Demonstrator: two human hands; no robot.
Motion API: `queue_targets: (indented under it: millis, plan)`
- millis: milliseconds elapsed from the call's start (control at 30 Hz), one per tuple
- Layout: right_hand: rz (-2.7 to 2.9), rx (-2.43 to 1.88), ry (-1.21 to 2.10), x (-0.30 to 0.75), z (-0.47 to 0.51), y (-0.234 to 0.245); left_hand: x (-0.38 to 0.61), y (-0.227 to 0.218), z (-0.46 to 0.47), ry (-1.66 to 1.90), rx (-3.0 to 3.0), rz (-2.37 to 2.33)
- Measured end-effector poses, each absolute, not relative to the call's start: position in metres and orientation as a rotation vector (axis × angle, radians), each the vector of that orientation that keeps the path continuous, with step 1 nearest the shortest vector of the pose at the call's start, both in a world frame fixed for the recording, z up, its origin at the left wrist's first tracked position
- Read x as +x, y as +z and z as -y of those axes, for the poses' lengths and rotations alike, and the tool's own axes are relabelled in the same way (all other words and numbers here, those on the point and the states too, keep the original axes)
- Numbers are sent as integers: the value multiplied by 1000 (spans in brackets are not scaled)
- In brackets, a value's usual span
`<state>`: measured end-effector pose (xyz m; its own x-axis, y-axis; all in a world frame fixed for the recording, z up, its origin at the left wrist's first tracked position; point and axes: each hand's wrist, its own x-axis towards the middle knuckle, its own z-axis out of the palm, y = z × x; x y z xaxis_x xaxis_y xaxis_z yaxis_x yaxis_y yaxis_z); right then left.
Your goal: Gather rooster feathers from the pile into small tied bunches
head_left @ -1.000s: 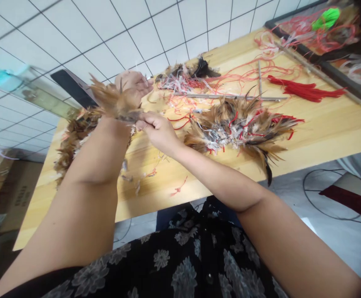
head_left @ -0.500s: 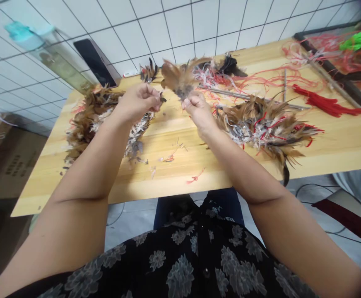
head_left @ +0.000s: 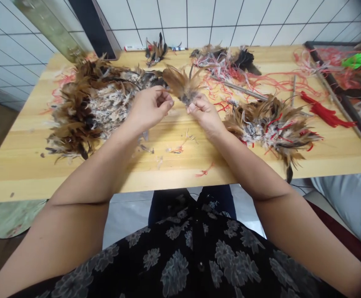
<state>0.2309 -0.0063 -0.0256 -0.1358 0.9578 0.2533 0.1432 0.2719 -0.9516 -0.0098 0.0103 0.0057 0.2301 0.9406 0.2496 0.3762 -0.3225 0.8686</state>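
Observation:
My right hand (head_left: 208, 114) pinches the pale base of a small bunch of brown feathers (head_left: 179, 80), whose tips fan up and to the left. Just left of that bunch is my left hand (head_left: 151, 106), its fingers curled and thumb drawn in; whatever is between them is hidden. Behind my left hand lies a large heap of brown feathers (head_left: 75, 91) with whitish bases. To the right of my right forearm, a pile of feather bunches (head_left: 270, 124) shows red ties around pale bases.
Red and white strings (head_left: 213, 66) tangle at the back beside thin metal rods (head_left: 245, 91). A red string bundle (head_left: 326, 109) lies near a dark-framed tray (head_left: 317, 66). A phone (head_left: 93, 29) and a bottle (head_left: 53, 31) stand against the wall. Loose scraps (head_left: 177, 150) dot the table.
The view has shifted, bringing the left heap more into sight. My right hand still holds the feather bunch. The small dark feather in my left fingertips no longer shows.

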Motion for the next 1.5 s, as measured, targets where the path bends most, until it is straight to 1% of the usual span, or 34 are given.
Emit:
queue_targets:
  millis: [100, 233, 367, 567, 700, 800, 900, 967, 1100, 1200, 1267, 1333, 1433, 1500]
  plan:
    - [1499, -1036, 1104, 229, 9, -28, -6, 8, -3, 1046, 1902, -1266]
    - [1320, -1026, 1257, 227, 5, -33, -10, 11, 1, 1001, 1967, -1227]
    - [1256, -1135, 1224, 225, 0, -34, -14, 8, -2, 890, 2153, -1249]
    - [1483, -1314, 919, 234, -1, -35, -7, -4, 1, 879, 2456, -1227]
    - [1706, -1500, 718, 237, 5, -32, 2, -4, 15, 897, 2460, -1168]
    - [1822, -1605, 605, 234, 9, -32, 9, -1, 22, 835, 2485, -1158]
    - [1926, -1602, 448, 229, 14, -28, 14, 2, 22, 775, 2582, -1150]
    - [2012, -1593, 399, 225, 20, -19, 14, 4, 17, 793, 2574, -1129]
    - [2335, -1696, 429, 216, 34, 5, 4, 7, 0, 842, 2520, -1132]
    - [2469, -1508, 496, 217, 36, 7, -12, 9, -13, 859, 2510, -1166]
    - [2352, -1325, 640, 220, 31, 0, -22, 12, -19, 898, 2419, -1170]
    - [2086, -1167, 839, 223, 24, -9, -29, 14, -22, 937, 2323, -1147]
    - [1677, -1086, 1126, 222, 18, -18, -28, 12, -23, 964, 2255, -1084]
    - [1484, -1078, 1248, 218, 20, -17, -22, 7, -21, 960, 2201, -1089]
